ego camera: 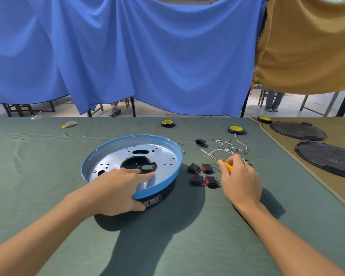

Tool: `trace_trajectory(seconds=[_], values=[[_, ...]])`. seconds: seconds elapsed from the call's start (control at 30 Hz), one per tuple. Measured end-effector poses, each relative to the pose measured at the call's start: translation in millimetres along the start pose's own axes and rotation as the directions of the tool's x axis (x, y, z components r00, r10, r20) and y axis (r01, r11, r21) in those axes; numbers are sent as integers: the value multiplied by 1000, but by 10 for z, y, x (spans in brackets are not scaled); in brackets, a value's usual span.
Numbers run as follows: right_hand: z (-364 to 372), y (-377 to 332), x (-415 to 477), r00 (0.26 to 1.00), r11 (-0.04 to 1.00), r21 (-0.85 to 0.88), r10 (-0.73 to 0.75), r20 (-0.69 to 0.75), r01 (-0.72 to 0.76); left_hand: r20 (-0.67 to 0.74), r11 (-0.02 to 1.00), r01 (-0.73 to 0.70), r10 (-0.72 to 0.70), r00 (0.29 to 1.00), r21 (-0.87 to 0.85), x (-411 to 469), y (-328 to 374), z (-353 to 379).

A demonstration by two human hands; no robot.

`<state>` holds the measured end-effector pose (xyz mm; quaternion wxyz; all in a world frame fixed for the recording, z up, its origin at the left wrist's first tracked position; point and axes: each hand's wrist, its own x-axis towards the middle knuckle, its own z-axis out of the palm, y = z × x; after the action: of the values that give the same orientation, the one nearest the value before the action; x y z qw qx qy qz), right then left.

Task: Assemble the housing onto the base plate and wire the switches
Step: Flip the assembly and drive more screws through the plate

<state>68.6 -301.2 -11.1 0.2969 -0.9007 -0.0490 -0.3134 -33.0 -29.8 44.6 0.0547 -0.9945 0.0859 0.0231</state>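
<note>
A round metal base plate [163, 156] with a blue rim sits on top of the black housing [159, 200] in the middle of the table. My left hand [116, 188] grips its near edge, fingers inside on the metal and thumb on the black wall. My right hand [240, 180] pinches a yellow-handled screwdriver [225, 164] whose thin shaft points up and left. Several black and red rocker switches [204, 174] lie just left of that hand. White wires [233, 148] with terminals lie beyond it.
A black power socket [200, 142] and small screws lie behind the switches. Two rolls of black tape [168, 123] [236, 130] stand farther back, a third at the far right [264, 119]. Two black round covers [299, 130] [329, 160] lie on the brown cloth at right.
</note>
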Motion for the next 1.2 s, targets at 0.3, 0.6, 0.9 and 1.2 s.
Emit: trace_trajectory(seconds=[0.3, 0.6, 0.9, 1.2], values=[[72, 57, -6, 982, 961, -276, 75, 172, -25, -29, 997, -49, 47, 998, -52, 40, -509, 4], [66, -370, 139, 969, 978, 3, -205, 139, 206, -52, 998, -44, 42, 998, -40, 289, -679, -7], [505, -872, 455, 845, 935, 102, -352, 404, 341, -88, 992, -7, -4, 996, -129, 157, -1187, 95], [1102, -1249, 758, 670, 915, -2, -293, 682, 402, -108, 999, 26, -30, 994, -38, 392, -1080, 135]])
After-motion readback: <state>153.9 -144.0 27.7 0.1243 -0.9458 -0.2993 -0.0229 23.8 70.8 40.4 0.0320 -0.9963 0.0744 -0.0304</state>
